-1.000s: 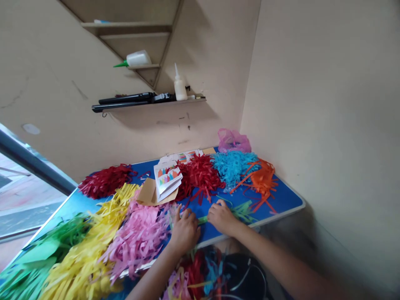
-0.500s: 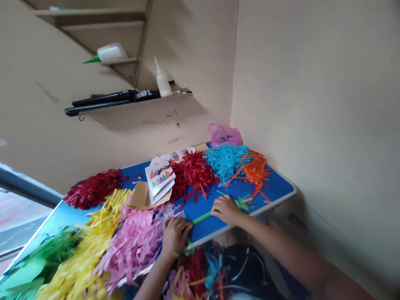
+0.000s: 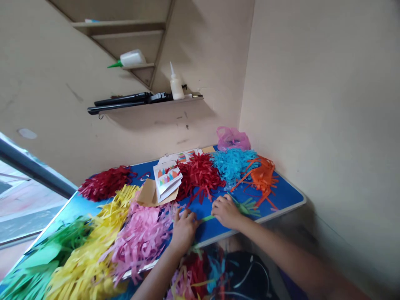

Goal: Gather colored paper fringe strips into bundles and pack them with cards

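A narrow green paper strip [image 3: 206, 218] stretches between my hands, low over the blue table [image 3: 215, 234] near its front edge. The fingers of my left hand [image 3: 185, 228] are curled round its left end. My right hand [image 3: 226, 211] has bent fingers on the other end, and a fringed green tuft [image 3: 249, 207] spreads out beyond that hand. Just left of my left hand lies a heap of pink paper fringe [image 3: 146, 235]. My fingertips are partly hidden by the backs of my hands.
Heaps of yellow [image 3: 89, 262], green [image 3: 46, 258], dark red [image 3: 108, 182], red [image 3: 200, 173], blue [image 3: 234, 164] and orange fringe [image 3: 263, 175] cover much of the table. Printed white cards [image 3: 168, 181] lie behind, near a pink bag [image 3: 233, 138]. A wall shelf [image 3: 150, 106] holds a glue bottle [image 3: 177, 87].
The view has turned slightly left, so the scene sits further right. My left hand has shifted a little along the strip toward my right hand, and less of the strip shows between them.
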`<action>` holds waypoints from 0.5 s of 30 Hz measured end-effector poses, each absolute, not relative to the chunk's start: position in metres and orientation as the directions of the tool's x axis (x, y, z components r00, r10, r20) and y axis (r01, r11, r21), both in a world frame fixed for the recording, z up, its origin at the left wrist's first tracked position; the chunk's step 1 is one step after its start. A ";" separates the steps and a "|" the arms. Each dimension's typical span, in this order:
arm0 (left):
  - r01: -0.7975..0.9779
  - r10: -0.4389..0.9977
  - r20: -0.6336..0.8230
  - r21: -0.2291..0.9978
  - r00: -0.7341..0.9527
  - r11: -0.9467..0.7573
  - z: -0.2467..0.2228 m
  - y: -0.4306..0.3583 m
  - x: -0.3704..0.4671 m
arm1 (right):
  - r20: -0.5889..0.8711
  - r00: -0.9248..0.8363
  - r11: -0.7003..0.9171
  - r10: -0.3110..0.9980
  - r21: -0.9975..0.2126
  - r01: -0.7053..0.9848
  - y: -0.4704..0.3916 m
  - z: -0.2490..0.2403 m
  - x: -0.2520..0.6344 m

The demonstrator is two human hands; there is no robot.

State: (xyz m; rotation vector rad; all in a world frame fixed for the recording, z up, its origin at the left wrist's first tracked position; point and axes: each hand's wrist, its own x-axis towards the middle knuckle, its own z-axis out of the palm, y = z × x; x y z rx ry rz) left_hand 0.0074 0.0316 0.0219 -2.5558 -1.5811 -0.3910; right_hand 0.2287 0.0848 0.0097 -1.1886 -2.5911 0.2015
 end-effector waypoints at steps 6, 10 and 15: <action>0.860 0.818 0.295 -0.022 0.493 -0.510 0.023 0.034 0.016 | 0.228 -0.743 0.777 0.629 -0.145 0.613 0.083 0.007 0.223; 0.877 0.819 0.348 -0.019 0.456 -0.480 0.021 0.035 0.022 | 0.254 -0.695 0.736 0.673 -0.127 0.665 0.084 0.008 0.213; 0.884 0.838 0.338 0.033 0.429 -0.467 0.015 0.027 0.019 | 0.259 -0.673 0.720 0.692 -0.176 0.672 0.076 0.003 0.206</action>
